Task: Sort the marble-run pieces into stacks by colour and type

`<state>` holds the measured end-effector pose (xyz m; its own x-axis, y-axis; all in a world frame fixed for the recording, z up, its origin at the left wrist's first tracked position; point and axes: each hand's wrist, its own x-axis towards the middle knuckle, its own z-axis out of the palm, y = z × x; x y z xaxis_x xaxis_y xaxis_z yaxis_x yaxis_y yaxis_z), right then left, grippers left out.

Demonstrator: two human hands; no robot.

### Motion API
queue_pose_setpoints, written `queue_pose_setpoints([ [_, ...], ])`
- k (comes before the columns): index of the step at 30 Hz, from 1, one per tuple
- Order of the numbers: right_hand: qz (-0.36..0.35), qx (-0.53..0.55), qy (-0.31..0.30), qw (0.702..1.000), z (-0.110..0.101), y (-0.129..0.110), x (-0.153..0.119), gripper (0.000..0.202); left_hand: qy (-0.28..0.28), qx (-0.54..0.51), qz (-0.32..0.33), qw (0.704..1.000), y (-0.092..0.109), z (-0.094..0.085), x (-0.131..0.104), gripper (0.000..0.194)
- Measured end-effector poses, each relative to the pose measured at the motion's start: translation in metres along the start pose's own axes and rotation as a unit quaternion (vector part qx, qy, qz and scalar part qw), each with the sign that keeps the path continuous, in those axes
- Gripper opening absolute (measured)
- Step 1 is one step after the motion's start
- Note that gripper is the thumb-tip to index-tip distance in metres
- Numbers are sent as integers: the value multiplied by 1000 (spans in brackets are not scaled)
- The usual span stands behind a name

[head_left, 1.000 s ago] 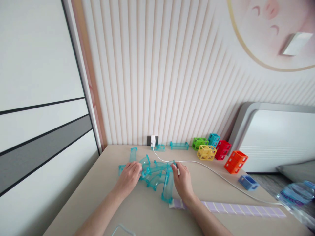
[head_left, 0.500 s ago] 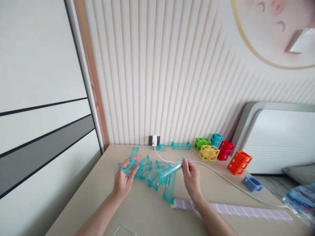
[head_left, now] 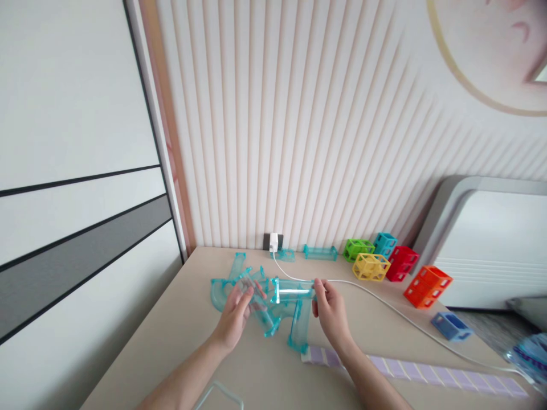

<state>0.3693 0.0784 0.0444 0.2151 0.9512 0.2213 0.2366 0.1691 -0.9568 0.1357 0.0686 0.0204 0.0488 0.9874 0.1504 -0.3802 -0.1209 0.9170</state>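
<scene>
My left hand (head_left: 234,319) is closed on one end of a see-through teal track piece (head_left: 268,320), which slants down to the right. In my right hand (head_left: 331,312), thumb and fingers pinch the right end of a straight teal track piece (head_left: 294,292), held almost level. The two pieces are close together but I cannot tell if they touch. Behind and below them is a cluster of teal track pieces, partly covered by my left hand; a curved piece (head_left: 218,293) lies at its left and an upright-looking piece (head_left: 299,333) at its right.
Against the wall lie another teal piece (head_left: 320,253) and a charger (head_left: 274,242) with a white cable. Yellow (head_left: 371,267), red (head_left: 401,263), orange (head_left: 428,286) and blue (head_left: 451,326) block frames stand right. A purple-and-white strip (head_left: 427,374) runs along the front right.
My left hand has moved right, and the piece in it now slants toward the right-hand piece. My right hand has turned its track piece from tilted to nearly level. The view has shifted slightly.
</scene>
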Motion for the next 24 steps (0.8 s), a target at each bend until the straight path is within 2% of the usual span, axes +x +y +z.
queue_pose_setpoints([
  [5, 9, -5, -7, 1000, 1, 0, 0, 57, -20, -62, -31, 997, 1, 4, -3, 29],
  [9, 14, -14, -24, 1000, 1, 1, 0, 59, -20, -89, -36, 995, 4, 7, -5, 66],
  [11, 17, -19, -29, 999, 1, 0, -1, 61, -20, -88, -35, 995, 7, 7, -6, 77],
  [12, 18, -21, -32, 999, 1, -1, -1, 61, -22, -83, -36, 996, 8, 7, -6, 75],
  [15, 22, -23, -45, 998, 3, -3, -3, 66, -23, -63, -31, 997, 7, 5, -5, 43],
  [17, 26, -24, -51, 998, 5, -3, -4, 69, -19, -54, -23, 998, 2, 3, -5, 30],
  [24, 22, -45, -70, 996, 12, 7, -7, 75, -41, -18, -40, 998, -16, 1, -4, 36],
])
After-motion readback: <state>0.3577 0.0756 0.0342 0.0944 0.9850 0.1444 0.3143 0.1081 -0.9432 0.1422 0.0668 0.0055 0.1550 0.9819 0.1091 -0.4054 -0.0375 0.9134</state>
